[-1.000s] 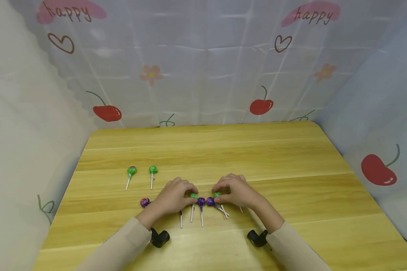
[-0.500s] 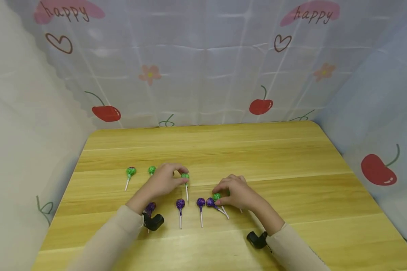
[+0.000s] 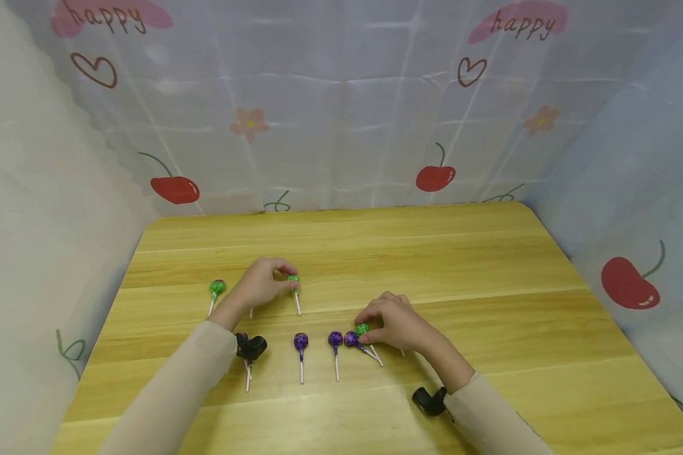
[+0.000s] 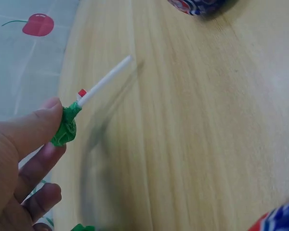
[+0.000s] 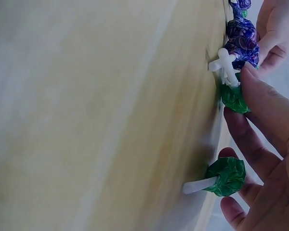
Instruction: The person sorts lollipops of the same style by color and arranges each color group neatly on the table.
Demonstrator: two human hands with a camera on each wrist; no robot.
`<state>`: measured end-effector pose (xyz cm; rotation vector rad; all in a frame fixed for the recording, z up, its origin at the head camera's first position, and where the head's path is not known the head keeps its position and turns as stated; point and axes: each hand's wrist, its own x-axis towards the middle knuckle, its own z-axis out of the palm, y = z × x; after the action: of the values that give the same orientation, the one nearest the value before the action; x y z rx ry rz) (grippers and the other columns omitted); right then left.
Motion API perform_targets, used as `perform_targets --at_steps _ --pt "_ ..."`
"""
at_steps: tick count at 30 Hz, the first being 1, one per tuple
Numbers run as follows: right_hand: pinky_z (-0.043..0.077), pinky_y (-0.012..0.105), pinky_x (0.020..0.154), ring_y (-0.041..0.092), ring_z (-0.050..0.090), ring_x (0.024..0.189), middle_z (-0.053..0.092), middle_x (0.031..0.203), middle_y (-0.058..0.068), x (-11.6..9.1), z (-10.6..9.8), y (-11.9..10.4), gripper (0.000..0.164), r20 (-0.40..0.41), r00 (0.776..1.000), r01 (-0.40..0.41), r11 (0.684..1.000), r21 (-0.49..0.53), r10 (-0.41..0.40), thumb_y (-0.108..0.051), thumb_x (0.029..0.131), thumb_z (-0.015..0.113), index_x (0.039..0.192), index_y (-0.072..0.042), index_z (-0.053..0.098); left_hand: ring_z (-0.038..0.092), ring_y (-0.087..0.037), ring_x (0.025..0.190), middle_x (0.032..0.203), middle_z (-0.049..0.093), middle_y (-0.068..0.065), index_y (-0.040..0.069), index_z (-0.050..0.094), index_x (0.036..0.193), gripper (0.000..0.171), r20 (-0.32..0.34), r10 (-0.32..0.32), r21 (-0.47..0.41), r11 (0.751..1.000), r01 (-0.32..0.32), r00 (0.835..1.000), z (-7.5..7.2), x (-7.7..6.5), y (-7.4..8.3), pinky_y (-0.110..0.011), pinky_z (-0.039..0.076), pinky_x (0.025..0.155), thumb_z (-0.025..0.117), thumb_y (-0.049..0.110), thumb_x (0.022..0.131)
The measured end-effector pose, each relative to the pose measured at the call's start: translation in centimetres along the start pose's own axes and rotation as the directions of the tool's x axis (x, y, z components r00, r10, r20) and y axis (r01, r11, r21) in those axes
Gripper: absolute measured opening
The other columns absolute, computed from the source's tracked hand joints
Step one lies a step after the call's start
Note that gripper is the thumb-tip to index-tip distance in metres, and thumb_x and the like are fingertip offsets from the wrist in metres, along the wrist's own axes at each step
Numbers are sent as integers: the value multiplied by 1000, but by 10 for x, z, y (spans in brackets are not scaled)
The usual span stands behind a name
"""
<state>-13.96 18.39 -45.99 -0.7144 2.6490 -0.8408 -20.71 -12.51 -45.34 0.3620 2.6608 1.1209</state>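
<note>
My left hand (image 3: 258,283) pinches a green-wrapped lollipop (image 4: 66,126) by its head between thumb and fingers, its white stick sloping over the table. Thumb and forefinger of my right hand (image 3: 397,323) grip another green lollipop (image 5: 233,98). Its stick crosses that of a purple lollipop (image 3: 351,339) lying against it. Beneath the right hand's other fingers lies one more green lollipop (image 5: 226,176). Two purple lollipops, one nearer the right hand (image 3: 334,340) and one further left (image 3: 300,342), lie between the hands with sticks toward me.
A green lollipop (image 3: 217,288) lies at the far left of the wooden table (image 3: 461,265). Left hand and forearm partly hide more lollipops, whose sticks (image 3: 247,379) show. Black wrist cameras sit on the left (image 3: 252,347) and right wrist (image 3: 429,402). Printed curtains surround the table.
My left hand has carried a green lollipop from the middle row away from me and to the left, into the back row. The right hand stays in place at its green lollipop.
</note>
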Motion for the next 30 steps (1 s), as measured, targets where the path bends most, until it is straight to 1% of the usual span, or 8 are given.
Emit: perform_targets --at_steps 4,8,11,14,16,19,24,30 --pt "26 37 87 11 51 101 72 103 -16 0 -1 1 27 -8 1000 1 1000 3 -1 -35 78 83 102 -25 77 55 -28 113 111 71 -3 15 73 110 23 -23 4 67 998 -2 1000 4 4 -3 -51 37 105 75 26 90" --pt "26 38 86 12 51 100 72 102 -15 0 -8 0 26 -21 1000 -19 1000 16 19 -35 80 81 104 -25 77 51 -25 104 109 71 -1 17 74 109 22 -34 -3 121 993 7 999 7 6 -5 -46 35 98 75 29 90" --pt "29 41 91 16 52 104 71 101 -15 5 -17 -3 24 -46 998 -47 998 49 50 -32 82 80 105 -25 76 47 -23 97 110 71 0 18 74 110 24 -47 -6 165 986 13 999 8 6 -6 -43 31 92 75 30 89" --pt "35 47 101 20 56 110 71 103 -11 18 -26 -7 25 -68 995 -61 994 93 67 -29 83 80 107 -22 76 45 -22 93 111 72 1 19 75 110 24 -64 0 207 978 13 998 10 5 -6 -41 27 89 76 31 89" --pt "40 49 104 23 58 114 71 104 -8 31 -29 -12 28 -75 995 -64 991 115 73 -27 84 80 110 -19 75 45 -22 92 111 72 1 19 75 110 24 -68 5 232 973 11 998 10 5 -6 -40 26 87 75 32 88" --pt "45 50 102 25 59 118 71 108 -5 53 -29 -20 32 -78 993 -78 988 131 89 -27 85 79 115 -16 74 45 -21 92 111 72 1 19 75 109 24 -69 14 255 967 4 998 10 3 -5 -40 25 85 75 32 89" --pt "46 46 102 26 57 121 70 115 -3 86 -21 -28 34 -74 987 -130 982 138 141 -31 87 77 118 -19 73 47 -21 92 111 73 0 19 75 109 24 -82 21 269 963 1 996 11 2 -2 -40 25 85 75 33 89" --pt "47 42 100 22 61 114 72 113 -4 109 -7 -31 33 -71 986 -144 986 80 150 -34 87 77 116 -19 73 48 -21 91 112 74 -1 19 76 108 24 -90 29 292 956 -2 996 12 2 -1 -41 27 85 74 34 89"
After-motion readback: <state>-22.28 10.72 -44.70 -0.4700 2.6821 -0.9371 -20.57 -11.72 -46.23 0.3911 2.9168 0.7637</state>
